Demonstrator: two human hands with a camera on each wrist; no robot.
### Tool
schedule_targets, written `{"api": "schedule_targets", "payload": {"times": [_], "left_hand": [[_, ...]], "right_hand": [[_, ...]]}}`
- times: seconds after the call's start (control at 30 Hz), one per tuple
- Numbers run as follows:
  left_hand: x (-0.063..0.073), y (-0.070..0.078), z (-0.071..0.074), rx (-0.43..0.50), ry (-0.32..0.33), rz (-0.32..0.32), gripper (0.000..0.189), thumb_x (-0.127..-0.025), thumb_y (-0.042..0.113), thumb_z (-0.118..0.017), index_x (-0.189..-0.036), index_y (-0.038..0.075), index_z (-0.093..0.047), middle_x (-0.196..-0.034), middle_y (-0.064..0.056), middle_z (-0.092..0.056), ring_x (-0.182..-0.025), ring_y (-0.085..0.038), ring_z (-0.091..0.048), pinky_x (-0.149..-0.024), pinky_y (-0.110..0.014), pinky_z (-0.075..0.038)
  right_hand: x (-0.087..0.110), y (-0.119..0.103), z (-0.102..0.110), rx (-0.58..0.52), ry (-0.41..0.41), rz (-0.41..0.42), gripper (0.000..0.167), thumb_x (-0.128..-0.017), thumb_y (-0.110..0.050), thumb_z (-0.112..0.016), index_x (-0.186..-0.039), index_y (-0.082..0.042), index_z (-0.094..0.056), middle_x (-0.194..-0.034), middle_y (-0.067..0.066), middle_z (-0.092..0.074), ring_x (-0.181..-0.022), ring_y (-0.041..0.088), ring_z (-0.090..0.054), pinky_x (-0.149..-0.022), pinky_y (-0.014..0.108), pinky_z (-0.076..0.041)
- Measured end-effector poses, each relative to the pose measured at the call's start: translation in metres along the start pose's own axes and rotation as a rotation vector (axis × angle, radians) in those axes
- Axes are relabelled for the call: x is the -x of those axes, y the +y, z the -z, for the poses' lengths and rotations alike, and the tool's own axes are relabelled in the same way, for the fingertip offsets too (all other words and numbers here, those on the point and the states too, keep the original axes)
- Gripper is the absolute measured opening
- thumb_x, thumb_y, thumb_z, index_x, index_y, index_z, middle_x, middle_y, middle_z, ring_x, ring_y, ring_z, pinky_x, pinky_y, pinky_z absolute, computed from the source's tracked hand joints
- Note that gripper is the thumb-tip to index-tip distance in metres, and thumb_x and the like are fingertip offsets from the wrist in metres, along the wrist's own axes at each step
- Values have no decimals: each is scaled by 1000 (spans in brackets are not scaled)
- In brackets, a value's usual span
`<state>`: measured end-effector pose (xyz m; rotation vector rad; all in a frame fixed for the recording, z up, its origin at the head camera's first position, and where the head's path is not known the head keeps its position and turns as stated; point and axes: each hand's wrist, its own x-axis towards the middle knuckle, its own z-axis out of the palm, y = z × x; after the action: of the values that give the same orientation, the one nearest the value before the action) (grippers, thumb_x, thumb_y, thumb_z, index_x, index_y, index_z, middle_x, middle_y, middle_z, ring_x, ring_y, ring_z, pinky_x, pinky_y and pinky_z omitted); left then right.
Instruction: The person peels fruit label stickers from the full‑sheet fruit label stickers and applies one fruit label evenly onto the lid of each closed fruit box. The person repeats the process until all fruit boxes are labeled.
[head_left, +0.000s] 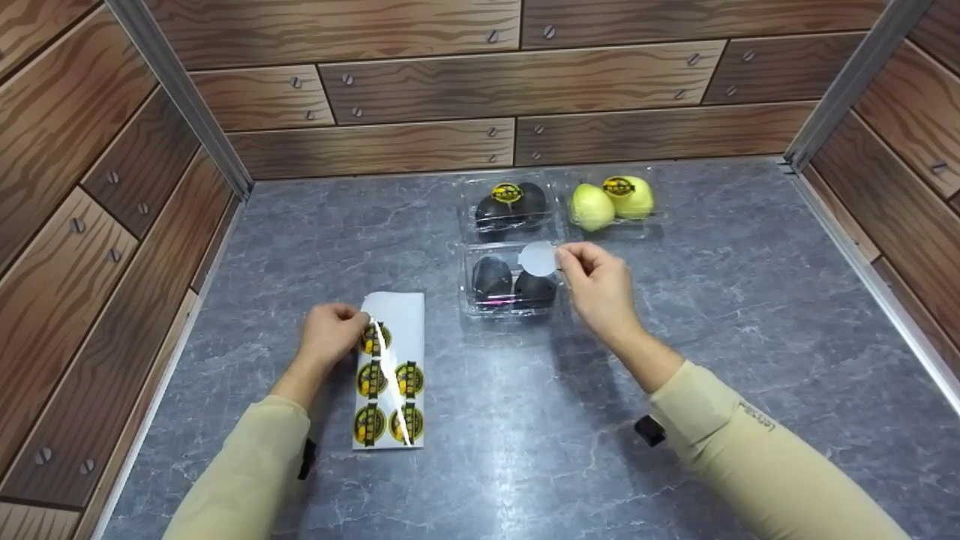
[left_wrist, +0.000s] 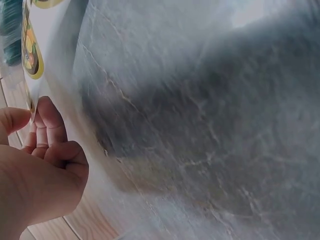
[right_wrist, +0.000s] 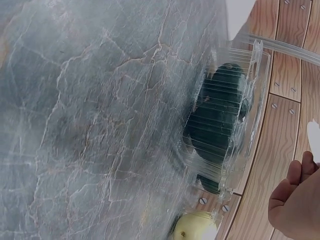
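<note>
My right hand (head_left: 602, 289) pinches a round sticker (head_left: 538, 259) by its right edge, its pale side showing in the head view. The sticker overlaps the nearer clear plastic clamshell box (head_left: 472, 309), which holds two dark, rounded fruits (head_left: 492, 281). To the left, my left hand (head_left: 330, 334) pinches the upper left edge of a white sticker sheet (head_left: 397, 315) between thumb and finger. Several round yellow-and-black stickers (head_left: 409, 380) remain on the sheet, in two columns. In the left wrist view the sheet's edge (left_wrist: 55, 25) rises from the fingertips.
Behind the nearer box stands another clamshell (head_left: 469, 196) with dark fruits and a yellow-and-black sticker on its lid. Beside it, a third clamshell (head_left: 658, 214) holds two yellow-green fruits (head_left: 592, 208), also labelled. Wood-patterned walls (head_left: 420, 90) enclose the grey marbled table (head_left: 300, 247) at the back and sides.
</note>
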<state>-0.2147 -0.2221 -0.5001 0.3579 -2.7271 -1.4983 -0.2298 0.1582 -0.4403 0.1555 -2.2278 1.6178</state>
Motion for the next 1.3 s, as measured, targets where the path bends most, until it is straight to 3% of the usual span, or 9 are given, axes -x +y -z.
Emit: {"api": "schedule_targets", "payload": {"times": [0.37,0.63,0.9,1.03,1.13,1.23,1.3], "left_hand": [[-1,-4,5,-55,2,39,25,-92,19,-66,-90,-2,-80,-59,-2,-64,-49,-13,-56,-44,-25,-46],[0,-2,8,-112,-10,48,33,-92,24,-65,-102,-3,-81,-65,-5,-71,-53,-16,-63,-46,-25,-50],[2,2,14,-177,-9,57,32,-93,27,-63,-99,2,-82,-69,-7,-73,-56,-20,-66,-49,-27,-51],[3,6,16,-192,12,53,34,-96,30,-65,-103,1,-81,-72,-9,-74,-56,-24,-69,-49,-29,-54],[3,12,17,-205,57,38,35,-96,30,-65,-110,1,-80,-84,-11,-77,-67,-27,-72,-60,-34,-59],[3,24,15,-218,117,-22,35,-95,28,-65,-114,3,-80,-98,-13,-79,-84,-31,-73,-78,-42,-60],[3,36,12,-230,160,-75,33,-94,27,-65,-114,5,-80,-102,-12,-79,-91,-30,-72,-82,-45,-57]], "right_hand": [[0,-1,0,5,-3,-3,15,-103,-8,-69,-100,4,-78,-75,0,-66,-62,7,-52,-56,17,-43],[0,-1,-1,1,3,-3,13,-102,-6,-70,-99,3,-78,-75,1,-68,-61,6,-51,-55,17,-44],[1,0,1,-5,8,10,14,-102,-7,-70,-99,4,-78,-72,8,-65,-58,5,-48,-52,17,-40],[1,0,1,-31,12,16,15,-102,-7,-70,-99,6,-77,-69,3,-61,-59,5,-48,-53,17,-39],[1,-1,2,-36,15,10,15,-102,-7,-71,-99,6,-77,-67,-3,-58,-58,5,-47,-53,17,-39],[0,-3,2,-27,20,-5,15,-101,-7,-71,-99,6,-78,-67,-5,-58,-58,4,-47,-52,17,-39],[0,-3,3,-27,23,-15,14,-101,-6,-71,-98,5,-78,-67,-4,-59,-58,3,-47,-51,17,-39]]}}
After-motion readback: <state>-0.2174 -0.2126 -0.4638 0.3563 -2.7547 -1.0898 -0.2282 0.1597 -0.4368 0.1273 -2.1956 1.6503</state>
